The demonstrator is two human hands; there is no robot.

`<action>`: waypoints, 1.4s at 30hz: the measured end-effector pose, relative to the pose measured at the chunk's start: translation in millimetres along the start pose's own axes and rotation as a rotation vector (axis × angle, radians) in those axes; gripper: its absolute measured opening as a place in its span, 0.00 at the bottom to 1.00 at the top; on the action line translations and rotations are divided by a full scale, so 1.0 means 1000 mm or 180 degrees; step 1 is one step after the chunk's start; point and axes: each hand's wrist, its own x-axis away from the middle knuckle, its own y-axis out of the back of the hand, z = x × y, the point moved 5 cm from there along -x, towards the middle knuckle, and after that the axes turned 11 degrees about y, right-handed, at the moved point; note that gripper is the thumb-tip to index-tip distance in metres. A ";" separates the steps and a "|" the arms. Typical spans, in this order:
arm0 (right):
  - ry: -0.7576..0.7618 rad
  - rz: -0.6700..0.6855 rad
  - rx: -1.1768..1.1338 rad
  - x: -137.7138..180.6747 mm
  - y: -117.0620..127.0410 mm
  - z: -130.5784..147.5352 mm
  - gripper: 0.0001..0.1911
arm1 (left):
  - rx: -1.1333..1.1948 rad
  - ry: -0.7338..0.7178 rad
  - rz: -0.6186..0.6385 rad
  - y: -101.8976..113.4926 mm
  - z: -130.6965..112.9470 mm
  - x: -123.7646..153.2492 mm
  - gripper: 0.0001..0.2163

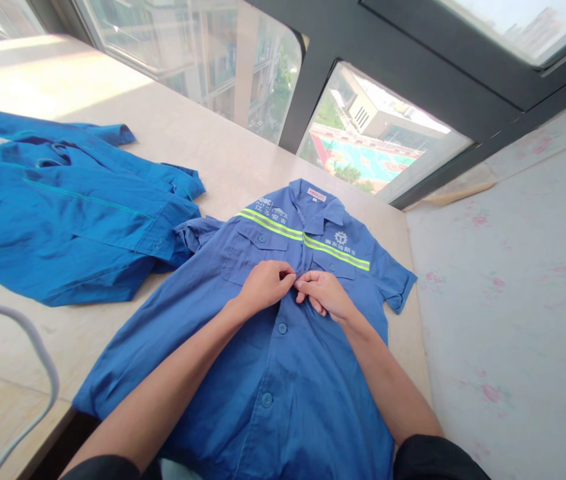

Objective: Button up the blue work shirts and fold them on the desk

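A blue short-sleeved work shirt (pixel 333 373) lies face up before me, collar away from me, with a yellow-green reflective stripe across the chest. Both hands meet at its front placket, just below the stripe. My left hand (pixel 267 285) pinches the placket edge between thumb and fingers. From the other side, my right hand (pixel 327 293) pinches the cloth at the same spot, fingertips nearly touching the left ones. Whatever button sits between the fingertips is hidden. Lower down, one button (pixel 283 328) and another button (pixel 267 400) show on the placket.
A second blue garment (pixel 87 220) lies crumpled at the left, touching the shirt's sleeve. A white cable (pixel 37 340) loops at the lower left. Windows with a grey frame (pixel 323 73) border the pale ledge (pixel 173 127); a flowered wall (pixel 503 320) stands at the right.
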 end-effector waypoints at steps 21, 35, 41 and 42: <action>0.0259 -0.0428 0.0664 -0.002 -0.001 -0.006 0.17 | -0.0629 -0.0106 -0.0361 -0.005 0.009 -0.003 0.10; 0.1975 -0.1211 0.1547 0.035 0.016 -0.016 0.12 | -0.1026 -0.0855 -0.0864 -0.004 0.018 0.025 0.20; 0.2610 -0.1216 0.3355 0.054 0.022 -0.026 0.21 | -0.1909 -0.1252 -0.0807 -0.009 0.023 0.042 0.19; 0.2500 -0.1237 0.3555 0.055 0.026 -0.031 0.23 | -0.1949 -0.1194 -0.0799 -0.008 0.026 0.042 0.20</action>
